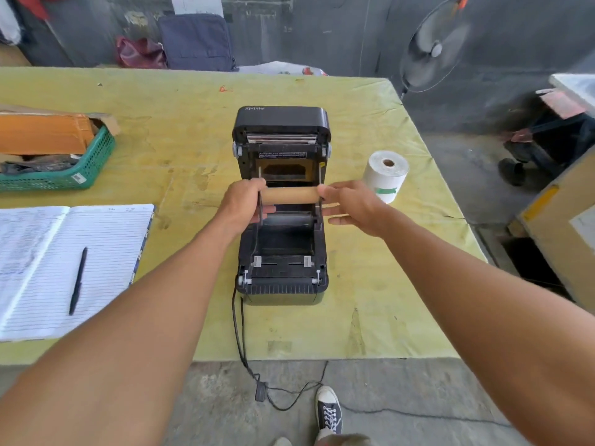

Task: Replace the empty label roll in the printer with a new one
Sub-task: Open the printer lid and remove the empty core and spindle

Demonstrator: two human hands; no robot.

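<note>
Open label printer point(281, 252) on yellow tabletop point(370, 300), left hand point(246, 202) and right hand point(351, 204) each grip clenched on empty cardboard core point(291, 194) above its bay, new label roll point(384, 175) upright just right

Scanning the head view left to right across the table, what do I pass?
Green basket → open notebook with a pen on it → left hand → empty cardboard core over the open printer → right hand → new label roll.
</note>
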